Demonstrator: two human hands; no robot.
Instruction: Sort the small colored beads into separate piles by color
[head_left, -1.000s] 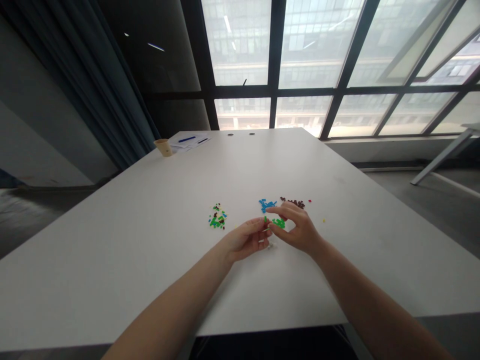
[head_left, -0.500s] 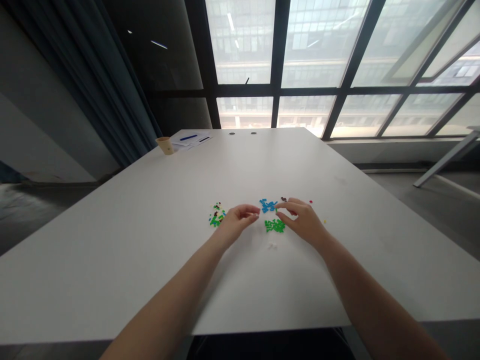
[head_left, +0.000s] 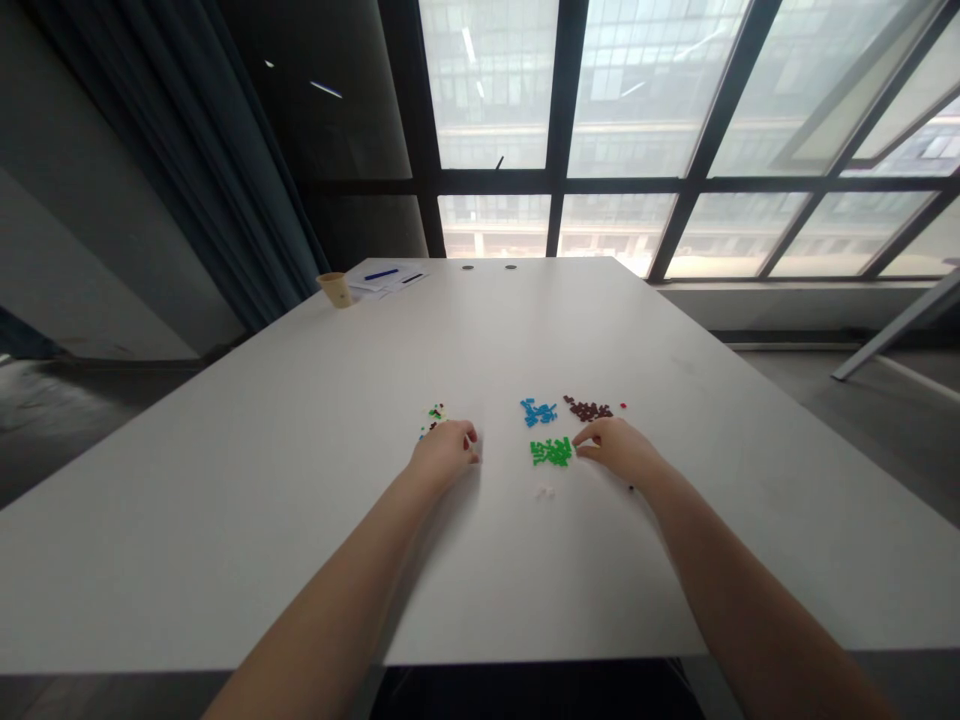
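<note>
Head cam: we're holding L hand (head_left: 446, 452) & R hand (head_left: 616, 448) apart, can't tell if gripping; green pile (head_left: 551, 452), just below frame ctr by R hand, is running lengthwise L-R.

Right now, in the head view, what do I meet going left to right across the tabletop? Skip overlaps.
Beige cup, left hand, blue pieces, brown pieces, red piece.
</note>
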